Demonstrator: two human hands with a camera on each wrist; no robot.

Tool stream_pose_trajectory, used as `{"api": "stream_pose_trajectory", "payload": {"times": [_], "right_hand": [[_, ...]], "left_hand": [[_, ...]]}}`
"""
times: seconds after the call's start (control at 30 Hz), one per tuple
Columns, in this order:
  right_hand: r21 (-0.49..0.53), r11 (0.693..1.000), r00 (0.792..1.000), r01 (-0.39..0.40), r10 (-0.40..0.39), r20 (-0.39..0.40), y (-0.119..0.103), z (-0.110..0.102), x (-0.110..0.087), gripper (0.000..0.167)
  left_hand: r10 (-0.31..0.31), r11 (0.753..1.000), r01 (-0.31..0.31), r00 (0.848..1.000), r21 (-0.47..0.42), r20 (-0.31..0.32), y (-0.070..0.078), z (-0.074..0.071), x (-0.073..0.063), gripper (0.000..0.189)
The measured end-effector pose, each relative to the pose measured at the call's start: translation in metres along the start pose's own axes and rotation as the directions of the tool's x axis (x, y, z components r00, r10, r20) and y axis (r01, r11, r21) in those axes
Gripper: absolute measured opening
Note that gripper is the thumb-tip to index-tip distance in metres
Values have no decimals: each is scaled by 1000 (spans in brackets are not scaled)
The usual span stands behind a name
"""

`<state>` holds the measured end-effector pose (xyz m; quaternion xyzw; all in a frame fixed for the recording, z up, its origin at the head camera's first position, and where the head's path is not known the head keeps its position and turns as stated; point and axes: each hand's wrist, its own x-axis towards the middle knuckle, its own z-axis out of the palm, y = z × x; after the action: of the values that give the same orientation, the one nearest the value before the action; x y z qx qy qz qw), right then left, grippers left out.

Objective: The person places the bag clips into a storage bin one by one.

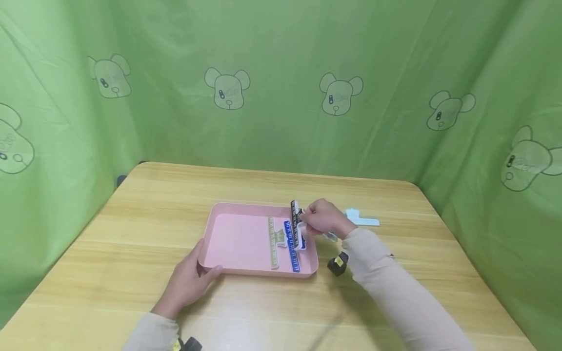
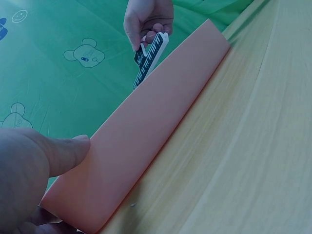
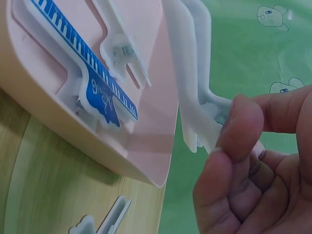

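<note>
My right hand pinches a black-and-white piano-key clip by its handle, with the clip raised over the right side of a pink tray. In the right wrist view the held clip shows its white side, between thumb and fingers. Two more clips lie in the tray: a blue one under the held clip, and a gold one to its left. My left hand grips the tray's near-left corner, its thumb on the rim and its fingers at the lower edge.
Right of the tray, a light-blue clip lies on the wooden table. Another pale clip shows partly beside my right wrist. Green curtains with mouse faces hang behind the table and along both sides.
</note>
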<state>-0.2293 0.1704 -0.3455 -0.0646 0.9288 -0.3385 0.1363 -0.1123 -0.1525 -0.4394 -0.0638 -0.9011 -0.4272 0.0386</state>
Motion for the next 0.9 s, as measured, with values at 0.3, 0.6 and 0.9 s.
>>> {"api": "stream_pose_trajectory", "payload": {"times": [0.3,0.6,0.9], "right_hand": [[74,997,1000,-9,8,17,-5,7,2,26],[43,999,999,18,-20,41,-10,13,3,28],[36,999,998,11,-14,62,-17,19,4,26]], "left_hand": [[-12,1000,12,1000,-2,8,1,-1,0,87],[-12,1000,12,1000,-6,8,2,-2,-1,86],[-10,1000,10,1000,-12,12,3,-3,-1,86]]}}
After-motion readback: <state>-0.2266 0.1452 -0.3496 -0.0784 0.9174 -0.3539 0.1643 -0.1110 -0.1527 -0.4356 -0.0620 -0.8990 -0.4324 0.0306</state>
